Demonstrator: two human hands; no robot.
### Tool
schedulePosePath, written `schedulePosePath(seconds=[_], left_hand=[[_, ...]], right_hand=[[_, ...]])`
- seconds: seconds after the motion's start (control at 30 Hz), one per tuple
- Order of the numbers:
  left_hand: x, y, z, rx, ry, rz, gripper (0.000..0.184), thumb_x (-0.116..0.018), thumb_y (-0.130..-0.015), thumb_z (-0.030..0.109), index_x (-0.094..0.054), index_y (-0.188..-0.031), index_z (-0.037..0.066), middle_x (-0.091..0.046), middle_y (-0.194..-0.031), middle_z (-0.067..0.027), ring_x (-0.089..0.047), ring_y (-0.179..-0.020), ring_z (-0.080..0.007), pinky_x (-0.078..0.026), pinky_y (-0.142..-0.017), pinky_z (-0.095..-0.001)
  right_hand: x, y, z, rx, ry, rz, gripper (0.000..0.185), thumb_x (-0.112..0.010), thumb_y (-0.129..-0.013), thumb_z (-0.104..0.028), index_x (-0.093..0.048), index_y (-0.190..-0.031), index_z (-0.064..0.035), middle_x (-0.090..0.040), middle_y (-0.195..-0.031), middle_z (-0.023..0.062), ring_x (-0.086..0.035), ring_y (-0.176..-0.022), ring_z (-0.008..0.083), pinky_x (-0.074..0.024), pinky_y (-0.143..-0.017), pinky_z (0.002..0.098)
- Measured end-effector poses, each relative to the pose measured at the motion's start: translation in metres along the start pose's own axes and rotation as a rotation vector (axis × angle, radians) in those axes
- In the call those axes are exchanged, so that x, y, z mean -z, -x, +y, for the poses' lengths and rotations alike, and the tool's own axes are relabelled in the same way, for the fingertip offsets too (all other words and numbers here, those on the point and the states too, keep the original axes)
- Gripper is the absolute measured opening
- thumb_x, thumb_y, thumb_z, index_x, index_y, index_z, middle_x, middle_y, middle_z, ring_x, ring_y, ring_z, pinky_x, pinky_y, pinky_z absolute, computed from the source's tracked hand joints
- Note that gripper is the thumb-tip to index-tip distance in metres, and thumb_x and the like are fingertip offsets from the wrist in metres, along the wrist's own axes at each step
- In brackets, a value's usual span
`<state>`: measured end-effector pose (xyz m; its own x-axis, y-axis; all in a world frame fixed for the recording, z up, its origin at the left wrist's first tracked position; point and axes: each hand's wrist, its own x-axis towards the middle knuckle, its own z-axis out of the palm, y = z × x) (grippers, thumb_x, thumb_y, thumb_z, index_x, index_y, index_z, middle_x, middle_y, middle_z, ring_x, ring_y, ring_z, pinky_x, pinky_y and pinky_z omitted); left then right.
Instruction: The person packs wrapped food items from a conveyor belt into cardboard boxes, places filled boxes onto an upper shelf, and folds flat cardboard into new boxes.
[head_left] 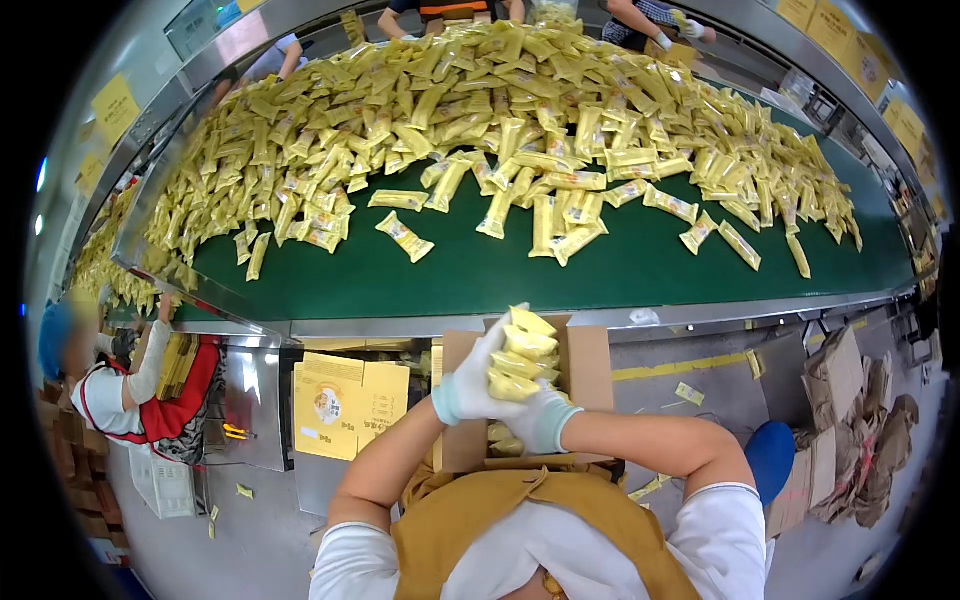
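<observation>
Both hands wear white gloves and hold a stack of yellow snack packets [522,352] between them. My left hand [476,378] closes round the left side of the stack, its fingers reaching up to the top. From below and the right, my right hand [544,415] grips the lower packets, its fingers partly hidden. The stack is held over an open cardboard box [588,365] in front of my body. More yellow packets [503,440] lie inside that box, mostly covered by my hands.
A big heap of yellow packets [480,95] covers the far part of the green conveyor belt [330,285]. Flat yellow cartons [345,405] stand at the left. A co-worker [140,385] is at far left; others stand across the belt. Crumpled brown paper bags [860,420] lie at right.
</observation>
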<state>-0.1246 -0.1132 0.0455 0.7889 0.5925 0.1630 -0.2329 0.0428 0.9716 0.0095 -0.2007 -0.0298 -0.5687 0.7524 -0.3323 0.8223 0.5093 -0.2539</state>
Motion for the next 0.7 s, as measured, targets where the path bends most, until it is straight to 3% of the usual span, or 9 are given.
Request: schedulePosePath(seconds=[0.07, 0.13, 0.27, 0.3, 0.4, 0.43, 0.53, 0.63, 0.7], left_hand=[[0.002, -0.005, -0.02, -0.067, -0.373, -0.083, 0.126, -0.095, -0.057, 0.03, -0.022, -0.154, -0.005, -0.054, -0.133, -0.0148, -0.056, -0.121, -0.0254, -0.041, -0.109, -0.0383], [-0.004, -0.007, -0.024, -0.099, -0.584, -0.029, 0.122, -0.094, -0.058, 0.033, -0.026, -0.151, -0.006, -0.054, -0.131, -0.0173, -0.056, -0.119, -0.0297, -0.041, -0.107, -0.0408], [-0.002, -0.009, -0.025, -0.273, -1.057, 0.013, 0.114, -0.09, -0.061, 0.044, -0.034, -0.146, -0.008, -0.054, -0.128, -0.0217, -0.054, -0.118, -0.0392, -0.041, -0.105, -0.0462], [-0.005, -0.008, -0.029, -0.235, -1.133, 0.011, 0.111, -0.085, -0.062, 0.051, -0.037, -0.147, -0.001, -0.052, -0.129, -0.0203, -0.051, -0.12, -0.0373, -0.035, -0.106, -0.0487], [-0.011, -0.004, -0.034, -0.225, -1.398, -0.031, 0.102, -0.082, -0.066, 0.046, -0.039, -0.145, -0.001, -0.052, -0.126, -0.0194, -0.051, -0.118, -0.0355, -0.034, -0.107, -0.0504], [-0.014, -0.001, -0.042, -0.216, -1.452, -0.031, 0.088, -0.075, -0.075, 0.04, -0.039, -0.145, 0.0, -0.052, -0.124, -0.0187, -0.05, -0.118, -0.0342, -0.032, -0.108, -0.052], [-0.017, -0.001, -0.059, -0.18, -1.611, -0.035, 0.092, -0.077, -0.071, 0.04, -0.039, -0.145, -0.002, -0.051, -0.124, -0.0189, -0.049, -0.12, -0.0346, -0.033, -0.106, -0.0516], [-0.018, -0.004, -0.075, 0.026, -1.817, -0.228, 0.085, -0.07, -0.076, 0.032, -0.037, -0.147, -0.002, -0.051, -0.125, -0.0196, -0.048, -0.12, -0.034, -0.032, -0.107, -0.0498], [-0.022, -0.015, -0.08, 0.215, -1.712, -0.331, 0.084, -0.067, -0.077, 0.028, -0.035, -0.148, -0.002, -0.051, -0.126, -0.02, -0.048, -0.121, -0.0338, -0.031, -0.108, -0.0488]], right_hand=[[-0.046, 0.0, 0.004, 0.004, -0.095, 0.361, 0.049, -0.058, -0.092, -0.017, -0.052, -0.14, -0.0097, -0.056, -0.139, 0.0112, -0.054, -0.127, 0.0355, -0.0447, -0.102, 0.045], [-0.037, -0.001, -0.002, -0.025, -0.238, 0.413, 0.047, -0.054, -0.093, -0.013, -0.052, -0.14, -0.0102, -0.054, -0.143, 0.0099, -0.052, -0.131, 0.0356, -0.0422, -0.108, 0.0443], [-0.001, 0.01, -0.002, 0.007, -0.243, 0.096, 0.056, -0.059, -0.091, -0.024, -0.048, -0.145, -0.01, -0.054, -0.141, 0.0146, -0.052, -0.13, 0.0352, -0.0411, -0.11, 0.0433], [0.002, 0.012, 0.0, 0.035, -0.213, 0.051, 0.06, -0.061, -0.091, -0.03, -0.047, -0.145, -0.0099, -0.055, -0.14, 0.0159, -0.052, -0.13, 0.0349, -0.0409, -0.11, 0.0431], [0.018, 0.025, -0.01, -0.051, -0.279, -0.202, 0.073, -0.064, -0.087, -0.05, -0.047, -0.145, -0.0097, -0.059, -0.132, 0.0194, -0.056, -0.125, 0.0343, -0.0442, -0.104, 0.0429], [0.017, 0.028, -0.013, -0.09, -0.267, -0.242, 0.076, -0.063, -0.086, -0.055, -0.047, -0.145, -0.0097, -0.06, -0.129, 0.0198, -0.058, -0.121, 0.0341, -0.0456, -0.101, 0.0433], [0.009, 0.033, -0.023, -0.151, -0.071, -0.256, 0.084, -0.057, -0.087, -0.067, -0.044, -0.148, -0.0106, -0.064, -0.121, 0.0183, -0.064, -0.109, 0.0325, -0.0484, -0.088, 0.0455], [0.015, 0.026, -0.035, -0.171, 0.15, -0.346, 0.084, -0.051, -0.09, -0.069, -0.04, -0.151, -0.0131, -0.067, -0.115, 0.014, -0.067, -0.099, 0.0298, -0.0489, -0.075, 0.0488], [0.021, 0.02, -0.033, -0.147, 0.18, -0.393, 0.081, -0.049, -0.09, -0.071, -0.043, -0.148, -0.0152, -0.068, -0.109, 0.0124, -0.067, -0.095, 0.029, -0.0491, -0.073, 0.0461]])
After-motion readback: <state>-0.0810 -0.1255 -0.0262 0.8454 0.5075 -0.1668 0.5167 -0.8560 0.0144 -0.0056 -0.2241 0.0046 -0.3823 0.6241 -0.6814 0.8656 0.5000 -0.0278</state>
